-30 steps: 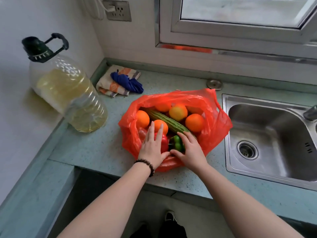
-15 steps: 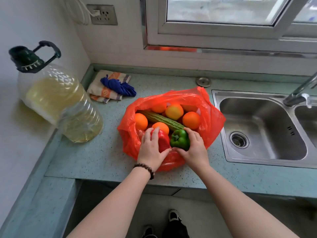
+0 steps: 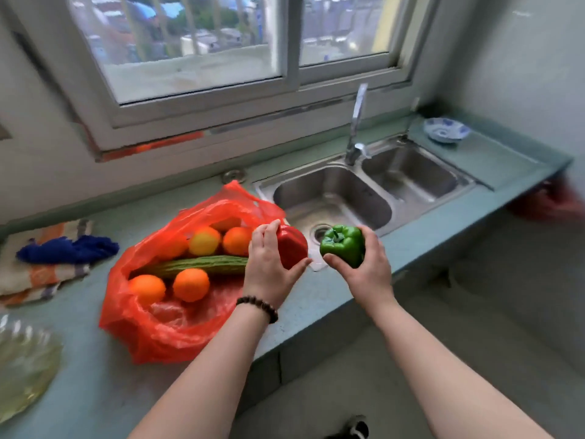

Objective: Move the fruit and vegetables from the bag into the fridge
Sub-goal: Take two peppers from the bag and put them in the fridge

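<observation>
An open red plastic bag [image 3: 164, 337] lies on the green counter, holding several oranges [image 3: 191, 284] and a long green cucumber [image 3: 202, 266]. My left hand [image 3: 269, 264] grips a red bell pepper [image 3: 292, 248], lifted just right of the bag. My right hand [image 3: 368, 270] holds a green bell pepper [image 3: 343, 245] in the air over the counter's front edge, by the sink. The fridge is not in view.
A double steel sink [image 3: 332, 198] with a tall tap [image 3: 356, 122] sits right of the bag. A folded towel with a blue cloth [image 3: 68, 248] lies at left, an oil bottle [image 3: 25, 362] at the lower left, a small dish [image 3: 446, 129] at the far right.
Both hands have lifted out of the bag and moved right, each carrying a pepper. The view has swung right, showing the whole sink and the counter's end.
</observation>
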